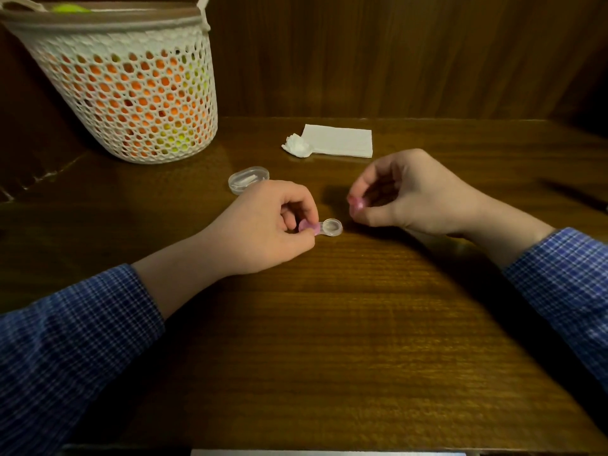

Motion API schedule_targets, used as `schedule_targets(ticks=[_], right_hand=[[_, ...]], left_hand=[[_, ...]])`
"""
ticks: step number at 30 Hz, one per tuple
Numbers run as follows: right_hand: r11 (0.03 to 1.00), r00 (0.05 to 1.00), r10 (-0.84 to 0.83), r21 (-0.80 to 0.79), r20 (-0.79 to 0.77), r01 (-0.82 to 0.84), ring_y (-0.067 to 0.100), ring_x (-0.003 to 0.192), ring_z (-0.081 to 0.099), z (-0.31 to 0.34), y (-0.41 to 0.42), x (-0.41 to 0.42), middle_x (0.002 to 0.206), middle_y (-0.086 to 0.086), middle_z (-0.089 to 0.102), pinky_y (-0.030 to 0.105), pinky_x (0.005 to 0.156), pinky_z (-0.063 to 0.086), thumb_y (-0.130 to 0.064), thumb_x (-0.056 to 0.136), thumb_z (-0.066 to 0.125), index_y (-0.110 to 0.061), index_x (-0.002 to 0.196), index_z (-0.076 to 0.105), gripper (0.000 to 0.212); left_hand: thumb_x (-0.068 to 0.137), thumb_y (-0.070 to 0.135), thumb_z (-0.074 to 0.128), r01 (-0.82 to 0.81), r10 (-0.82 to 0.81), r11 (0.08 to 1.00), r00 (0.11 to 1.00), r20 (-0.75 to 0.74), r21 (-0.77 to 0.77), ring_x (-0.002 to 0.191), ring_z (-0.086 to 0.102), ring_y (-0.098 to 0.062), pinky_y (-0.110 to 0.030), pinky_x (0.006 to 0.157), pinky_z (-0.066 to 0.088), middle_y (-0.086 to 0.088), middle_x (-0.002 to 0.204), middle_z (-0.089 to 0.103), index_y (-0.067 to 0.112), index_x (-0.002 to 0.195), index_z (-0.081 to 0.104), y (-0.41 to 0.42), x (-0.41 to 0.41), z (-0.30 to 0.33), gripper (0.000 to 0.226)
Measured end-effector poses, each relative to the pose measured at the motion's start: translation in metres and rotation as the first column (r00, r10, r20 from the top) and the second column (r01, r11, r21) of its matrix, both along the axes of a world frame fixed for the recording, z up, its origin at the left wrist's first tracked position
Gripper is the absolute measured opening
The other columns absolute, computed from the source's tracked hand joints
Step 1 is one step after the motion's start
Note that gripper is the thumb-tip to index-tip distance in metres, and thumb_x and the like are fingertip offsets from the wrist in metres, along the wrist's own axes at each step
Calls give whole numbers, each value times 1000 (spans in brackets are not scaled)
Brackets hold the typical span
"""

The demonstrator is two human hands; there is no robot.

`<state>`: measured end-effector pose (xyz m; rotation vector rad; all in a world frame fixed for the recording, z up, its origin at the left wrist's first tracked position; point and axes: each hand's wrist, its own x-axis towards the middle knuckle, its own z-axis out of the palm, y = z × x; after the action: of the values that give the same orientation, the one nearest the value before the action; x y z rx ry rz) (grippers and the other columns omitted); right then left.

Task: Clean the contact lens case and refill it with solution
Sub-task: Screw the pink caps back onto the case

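- The contact lens case (324, 228) lies on the dark wooden table (362, 324), near its middle, between the two hands.
- The left hand (263, 228) rests on the table with its grip closed on the left end of the case: thumb and fingers pinch the pink cap (308, 227) that sits on that well.
- The right well (333, 227) of the case is uncovered, a clear round cup facing up; whether anything is in it cannot be told.
- The right hand (411, 195) is raised just beside the case, apart from it, its grip closed around a small pink cap (356, 203) pinched between thumb and fingertips. This cap is blurred and partly hidden by the fingers.
- Both forearms wear blue checked sleeves (75, 340) pushed back from the wrists.
- A clear oval plastic lid or container (248, 180) lies on the table just beyond the left hand, near its knuckles; something pale shows inside it.
- Farther back, a folded white paper napkin (340, 140) lies flat, and a crumpled white tissue (297, 147) touches its left corner.
- At the back left stands a white mesh basket (131, 93) with a brown rim, upright, well apart from the case; orange and yellow-green shapes show through its holes.
- A wooden panel wall (394, 54) rises behind the table.
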<state>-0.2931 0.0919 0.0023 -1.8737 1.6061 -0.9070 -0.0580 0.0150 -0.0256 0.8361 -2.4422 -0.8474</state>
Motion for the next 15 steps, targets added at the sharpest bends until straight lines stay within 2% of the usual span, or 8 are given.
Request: schedule_targets(ticks=[2,4,9,11,15], right_hand=[[999,1000,4,-35,-1,-5,21,89,74,-1,2,1,94,9,77,28,87,61,-1,79,83,-3,95,76,18],[999,1000,15,-44,-14,-15,16,90,74,-2,3,2,96,5,77,24,86,60,-3,80,83,-7,97,76,19],[992,966,91,-58,-242,-108,-2,98,69,-5,3,12,106,-12,74,13,86,54,-22,84,80,-23,114,74,30],[992,965,94,-60,-245,-112,-5,99,68,-7,4,16,106,-15,74,10,87,52,-24,84,81,-26,119,72,36],[994,967,82,-57,-241,-98,-7,98,67,-9,4,20,104,-17,73,9,86,52,-27,81,83,-30,120,69,41]], left_hand=[[85,14,81,-4,4,1000,1000,2,1,67,61,-8,-22,57,54,9,83,69,33,90,74,-1,0,0,21],[85,15,82,-5,5,1000,1000,2,5,69,63,-10,-19,58,53,8,83,70,34,89,75,-1,0,-1,21],[85,17,82,3,-3,1000,1000,3,13,74,66,-19,-29,59,58,6,84,72,35,90,75,-3,1,-1,21],[85,18,82,4,-4,1000,1000,10,18,74,67,-23,-35,60,58,5,85,72,36,90,76,-3,1,0,20],[85,17,82,8,-8,1000,1000,11,15,74,66,-23,-34,59,58,5,86,72,37,90,76,-2,0,0,21]])
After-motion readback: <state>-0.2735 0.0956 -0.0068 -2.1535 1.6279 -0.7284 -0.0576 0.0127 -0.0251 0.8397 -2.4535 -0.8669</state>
